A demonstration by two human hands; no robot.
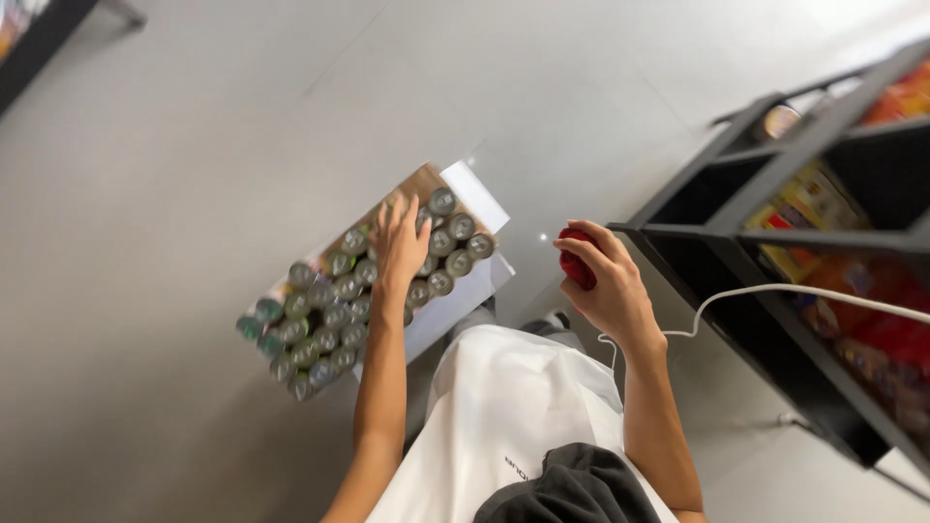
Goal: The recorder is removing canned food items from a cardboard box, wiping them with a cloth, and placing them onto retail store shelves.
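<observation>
At your right side: your right hand (612,283) is curled shut around a red can (575,260), held in the air just beside the corner of the black shelf (719,230).
Left hand: your left hand (401,242) lies flat with fingers spread on the tops of the cans (334,315) in the tray, pressing rather than gripping; nothing is held in it.
Red can: only its upper part shows between your fingers, so keep the thumb and fingers wrapped well round it and the can upright as you carry it.
Tray: the cardboard tray (418,184) sits on the grey floor (174,174), packed with rows of silver-topped cans; a gap shows at the far end near your fingertips.
Steadying: let the flat palm hold the pack still, so that neighbouring cans do not tip when one comes out.
Shelf: the bays hold colourful packets (872,310) and one can top; mind the metal edge close to your knuckles.
Cord: a white cable (775,291) runs past your right wrist; keep it off the can.
</observation>
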